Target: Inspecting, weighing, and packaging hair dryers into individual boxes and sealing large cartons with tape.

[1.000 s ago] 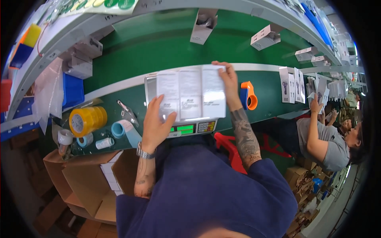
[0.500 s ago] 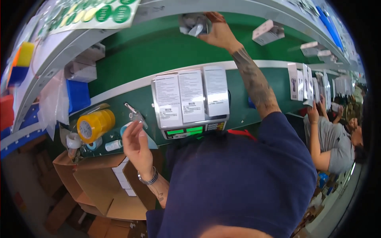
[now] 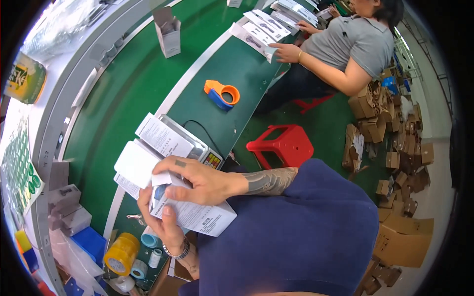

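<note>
Both my hands are on a white printed carton box [image 3: 212, 217], tilted in front of my chest, with its top flap lifted. My left hand [image 3: 160, 219] wraps around the box's left side near the open end. My right hand [image 3: 202, 182] grips it from above, the thumb by the opening. Something bluish shows just inside the mouth; I cannot make out what it is. Beyond the box, more white printed boxes [image 3: 165, 135] lie on a weighing scale [image 3: 213, 159], partly covered by my hands and the flap.
An orange and blue tape dispenser [image 3: 222, 94] lies on the bench. Yellow tape rolls [image 3: 121, 254] stand at lower left. An open white box [image 3: 169, 37] stands on the green belt. A co-worker [image 3: 340, 49] handles flat cartons beyond a red stool [image 3: 284, 146].
The view has swung right. My right hand has come back from the far green surface, and my previously empty left hand has joined it. Both now hold the box close to me.
</note>
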Motion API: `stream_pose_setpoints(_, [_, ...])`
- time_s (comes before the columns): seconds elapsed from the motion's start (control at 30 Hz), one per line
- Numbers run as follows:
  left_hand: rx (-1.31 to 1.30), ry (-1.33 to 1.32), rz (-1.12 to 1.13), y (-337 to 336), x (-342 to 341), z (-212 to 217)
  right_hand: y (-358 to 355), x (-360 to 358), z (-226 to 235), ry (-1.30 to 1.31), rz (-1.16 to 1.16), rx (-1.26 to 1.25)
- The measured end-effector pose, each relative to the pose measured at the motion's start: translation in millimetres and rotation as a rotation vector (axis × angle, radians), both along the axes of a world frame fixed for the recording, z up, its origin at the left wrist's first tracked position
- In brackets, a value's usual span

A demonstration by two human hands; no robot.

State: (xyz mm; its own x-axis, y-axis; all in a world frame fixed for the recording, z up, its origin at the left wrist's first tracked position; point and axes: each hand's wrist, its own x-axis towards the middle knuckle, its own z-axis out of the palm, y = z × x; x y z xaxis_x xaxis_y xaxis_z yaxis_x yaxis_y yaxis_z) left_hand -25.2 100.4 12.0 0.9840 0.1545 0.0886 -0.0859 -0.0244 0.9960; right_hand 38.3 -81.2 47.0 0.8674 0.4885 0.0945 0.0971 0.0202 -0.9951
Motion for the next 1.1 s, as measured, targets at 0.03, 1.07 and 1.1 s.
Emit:
stream_pose_setpoints(0.03, [-0.017,0.088,-0.076,7,-6,-11,0,-6,-8,0.051,0.011,-0.039])
stream_pose_setpoints(1.07, [-0.325,0.048,0.053,-11,-21,-14,23,-32,-22,0.031,-0.102,0.076])
stream_pose_setpoints(1.1, [-0.329,0.051,0.053,-12,-18,-16,18,-29,-19,0.013,-0.102,0.055])
